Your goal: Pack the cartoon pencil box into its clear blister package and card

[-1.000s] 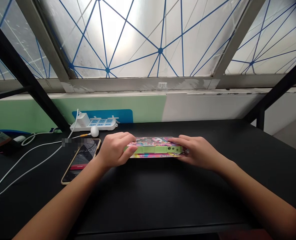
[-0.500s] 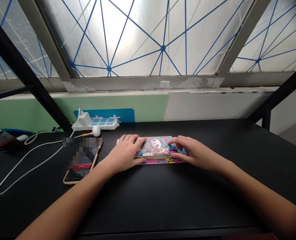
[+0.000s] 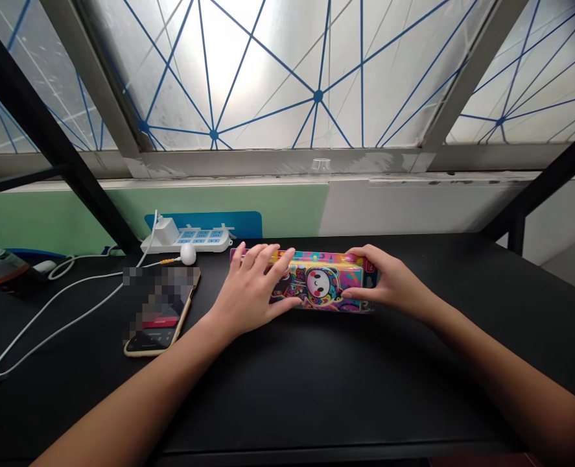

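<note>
I am seeing the box (image 3: 319, 285), right of the partly blurred phone (image 3: 155, 337), presenting a printed face where a lettered edge was showing, the right hand (image 3: 388, 275) pinching its right end, the spread left hand (image 3: 254, 288) hiding its left.

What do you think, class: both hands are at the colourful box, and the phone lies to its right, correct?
Not quite: the phone lies to the left of the colourful box, as the head view shows; the rest stands.
</note>
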`<action>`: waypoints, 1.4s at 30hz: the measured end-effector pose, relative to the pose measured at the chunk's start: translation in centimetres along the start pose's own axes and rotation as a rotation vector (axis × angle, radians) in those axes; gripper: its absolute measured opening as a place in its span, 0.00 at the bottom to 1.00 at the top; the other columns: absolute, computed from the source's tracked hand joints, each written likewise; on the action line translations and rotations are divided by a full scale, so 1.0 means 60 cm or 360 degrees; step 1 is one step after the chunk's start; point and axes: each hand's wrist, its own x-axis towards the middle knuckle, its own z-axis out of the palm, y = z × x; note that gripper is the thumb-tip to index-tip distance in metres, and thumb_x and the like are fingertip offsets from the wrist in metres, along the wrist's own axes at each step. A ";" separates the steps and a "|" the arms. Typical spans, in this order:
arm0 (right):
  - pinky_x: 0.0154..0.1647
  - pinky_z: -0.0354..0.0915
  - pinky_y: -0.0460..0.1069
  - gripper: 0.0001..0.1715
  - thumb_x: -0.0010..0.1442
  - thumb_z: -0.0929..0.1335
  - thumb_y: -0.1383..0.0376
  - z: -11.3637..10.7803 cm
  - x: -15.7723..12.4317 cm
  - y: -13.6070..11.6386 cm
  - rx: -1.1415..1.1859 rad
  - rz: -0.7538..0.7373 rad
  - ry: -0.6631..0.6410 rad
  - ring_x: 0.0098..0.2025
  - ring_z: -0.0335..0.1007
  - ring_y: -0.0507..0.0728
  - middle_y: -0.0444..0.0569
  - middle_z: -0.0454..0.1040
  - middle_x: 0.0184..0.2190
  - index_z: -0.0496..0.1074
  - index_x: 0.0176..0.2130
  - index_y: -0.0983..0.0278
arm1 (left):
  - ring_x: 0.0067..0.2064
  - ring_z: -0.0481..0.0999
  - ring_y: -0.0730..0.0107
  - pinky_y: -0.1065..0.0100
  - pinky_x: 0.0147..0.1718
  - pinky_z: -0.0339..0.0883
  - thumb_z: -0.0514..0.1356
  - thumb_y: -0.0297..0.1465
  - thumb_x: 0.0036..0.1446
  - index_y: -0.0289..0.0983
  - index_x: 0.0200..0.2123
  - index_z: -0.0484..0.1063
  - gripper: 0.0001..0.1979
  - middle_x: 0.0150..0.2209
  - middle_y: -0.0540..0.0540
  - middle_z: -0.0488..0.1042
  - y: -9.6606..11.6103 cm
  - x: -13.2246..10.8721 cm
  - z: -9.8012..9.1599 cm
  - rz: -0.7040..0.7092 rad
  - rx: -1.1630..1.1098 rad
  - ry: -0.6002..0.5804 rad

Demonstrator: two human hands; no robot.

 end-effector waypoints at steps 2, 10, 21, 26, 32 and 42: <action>0.40 0.72 0.56 0.35 0.50 0.77 0.43 0.000 -0.003 -0.003 -0.0051 -0.0086 0.0094 0.40 0.73 0.62 0.51 0.75 0.43 0.70 0.49 0.59 | 0.66 0.61 0.41 0.35 0.66 0.42 0.58 0.49 0.66 0.35 0.69 0.58 0.36 0.65 0.31 0.66 -0.004 0.002 -0.010 -0.0076 0.0060 0.0044; 0.60 0.67 0.64 0.15 0.63 0.72 0.53 0.008 -0.015 -0.012 -0.0382 -0.0561 0.0117 0.40 0.79 0.61 0.46 0.82 0.38 0.73 0.47 0.56 | 0.44 0.77 0.53 0.50 0.55 0.65 0.62 0.38 0.66 0.36 0.49 0.72 0.13 0.43 0.41 0.79 -0.003 0.003 -0.038 0.0065 0.0136 -0.0180; 0.59 0.69 0.63 0.21 0.69 0.67 0.60 0.050 -0.023 -0.047 -0.0497 -0.0708 -0.0259 0.58 0.74 0.66 0.57 0.76 0.58 0.71 0.59 0.62 | 0.50 0.76 0.48 0.53 0.45 0.70 0.65 0.42 0.63 0.37 0.52 0.71 0.20 0.51 0.38 0.77 0.022 0.000 -0.026 0.0147 0.0056 -0.0554; 0.66 0.62 0.66 0.32 0.68 0.68 0.57 0.064 -0.025 -0.052 -0.0460 -0.0691 -0.0363 0.67 0.63 0.67 0.58 0.65 0.67 0.63 0.67 0.61 | 0.63 0.68 0.40 0.43 0.57 0.62 0.56 0.58 0.62 0.38 0.63 0.65 0.37 0.64 0.32 0.68 0.016 -0.005 -0.011 -0.0004 -0.0047 -0.0565; 0.69 0.57 0.68 0.42 0.67 0.69 0.53 0.081 -0.021 -0.050 -0.0502 -0.0664 -0.0469 0.71 0.55 0.68 0.57 0.59 0.70 0.54 0.72 0.59 | 0.72 0.52 0.36 0.34 0.64 0.49 0.44 0.63 0.63 0.37 0.72 0.51 0.46 0.71 0.28 0.55 0.004 -0.011 0.003 -0.0201 -0.0196 -0.0715; 0.65 0.61 0.70 0.39 0.64 0.69 0.45 0.075 -0.007 -0.072 -0.0473 -0.0497 -0.0490 0.68 0.61 0.72 0.60 0.66 0.66 0.67 0.66 0.61 | 0.70 0.57 0.36 0.33 0.63 0.49 0.47 0.63 0.62 0.37 0.70 0.56 0.45 0.70 0.29 0.59 -0.004 -0.009 0.003 -0.0225 -0.0229 -0.0684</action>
